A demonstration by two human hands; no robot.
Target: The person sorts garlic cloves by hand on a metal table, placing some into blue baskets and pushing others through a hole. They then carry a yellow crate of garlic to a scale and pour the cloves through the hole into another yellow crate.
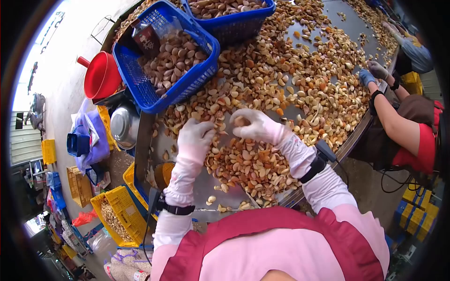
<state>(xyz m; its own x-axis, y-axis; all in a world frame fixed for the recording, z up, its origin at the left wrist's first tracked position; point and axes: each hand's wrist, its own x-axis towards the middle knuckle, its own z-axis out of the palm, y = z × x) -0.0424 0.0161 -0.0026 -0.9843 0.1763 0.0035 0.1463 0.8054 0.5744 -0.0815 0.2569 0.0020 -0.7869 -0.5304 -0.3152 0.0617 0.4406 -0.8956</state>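
Loose garlic cloves, pale and reddish-brown, lie heaped on the metal table in front of me. My right hand, in a whitish glove, is curled just above the heap, with a brownish garlic clove between thumb and fingers. To its left, my left hand, gloved too, has its fingers bent inward over the cloves; whatever they hold is hidden. Ahead of my left hand stands a blue basket with larger cloves and a dark red packet in it.
Another blue basket of cloves stands behind. Left of the table are a red scoop, a metal bowl and a yellow crate. At right, a co-worker's gloved hands reach over the cloves; another person works farther back.
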